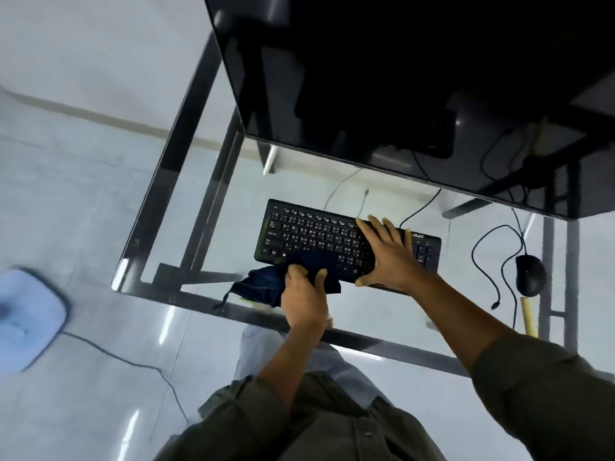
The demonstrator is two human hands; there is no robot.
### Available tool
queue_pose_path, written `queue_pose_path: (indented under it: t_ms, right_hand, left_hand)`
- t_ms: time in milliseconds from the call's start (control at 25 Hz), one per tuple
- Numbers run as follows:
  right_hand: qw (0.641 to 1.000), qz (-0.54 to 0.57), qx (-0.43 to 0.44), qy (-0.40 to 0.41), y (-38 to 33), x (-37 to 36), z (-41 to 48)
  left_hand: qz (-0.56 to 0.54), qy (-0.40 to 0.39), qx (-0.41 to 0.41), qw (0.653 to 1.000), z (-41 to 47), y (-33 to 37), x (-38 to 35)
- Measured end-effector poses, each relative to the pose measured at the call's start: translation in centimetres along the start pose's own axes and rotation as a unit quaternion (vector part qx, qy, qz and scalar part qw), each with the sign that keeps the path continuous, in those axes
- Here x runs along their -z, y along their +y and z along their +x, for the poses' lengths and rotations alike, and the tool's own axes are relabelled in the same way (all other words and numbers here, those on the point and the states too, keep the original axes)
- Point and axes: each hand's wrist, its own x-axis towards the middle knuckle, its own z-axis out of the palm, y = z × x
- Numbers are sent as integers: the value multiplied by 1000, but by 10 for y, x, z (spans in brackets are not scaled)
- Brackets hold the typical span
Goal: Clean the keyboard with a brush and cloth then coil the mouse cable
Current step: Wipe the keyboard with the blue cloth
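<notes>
Two hands were at work on the keyboard (319, 237), which lay at a slight angle on the glass desk (186, 181) below the dark monitor (382, 78). We noted that the left hand (304, 294) was closed on a dark blue cloth (283, 277), thumb and fingers pinching a bunched fold, so that a free flap draped over the near edge of the keyboard by the lowest key row; the rest trailed off toward the front of the desk. We judged this hold suited to wiping: a gathered grip gives pressure, the loose flap covers the keys. The right hand (387, 251) lay flat and spread, fingers apart, gripping nothing; it pressed on the right-centre of the keyboard with the thumb hooked at the near edge. We took this as bracing, since a light keyboard on glass would slide under a wiping stroke. The mouse (530, 274) sat well apart to the right, its cable (489, 261) lying in loose, uncoiled loops beside it, so we judged the coiling step not yet begun. A pale stick-like handle (529, 316) lay just in front of the mouse; we could not tell whether it was the brush.
</notes>
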Motion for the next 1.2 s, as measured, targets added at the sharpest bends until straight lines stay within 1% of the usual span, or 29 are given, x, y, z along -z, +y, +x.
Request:
queue_pose_path:
  t_ms: [120,280,400,480,560,760,840,920,1040,1080,1200]
  right_hand:
    - [1000,13,16,14,6,-4,-2]
    - [999,32,20,14,6,-4,-1]
    - [999,42,19,12,6,-4,-1]
    - [999,39,20,8,5,-4,0]
    - [999,35,20,5,6,-4,1]
    - [999,41,26,14,5,-6,1]
    - [999,44,25,17,7,-5,0]
    - [998,48,29,16,7,-5,0]
    - [998,53,26,9,8,-6,1]
    - [998,54,25,8,9,-6,0]
    - [998,55,25,10,10,-6,2]
  left_hand:
    - [-15,41,-5,999,3,-4,2]
    - [-77,146,23,986,38,-29,36]
    - [-95,189,15,977,56,-43,54]
    - [-95,194,-1,976,56,-46,50]
    - [-80,179,-29,980,45,-41,31]
    - [-26,87,-118,989,0,-2,-31]
    - [-18,70,-130,989,-5,4,-39]
    - [-32,91,-116,989,4,-5,-25]
    - [-66,158,-43,984,38,-32,20]
    - [-63,168,-33,983,49,-41,36]
    - [-32,161,-61,985,67,-52,56]
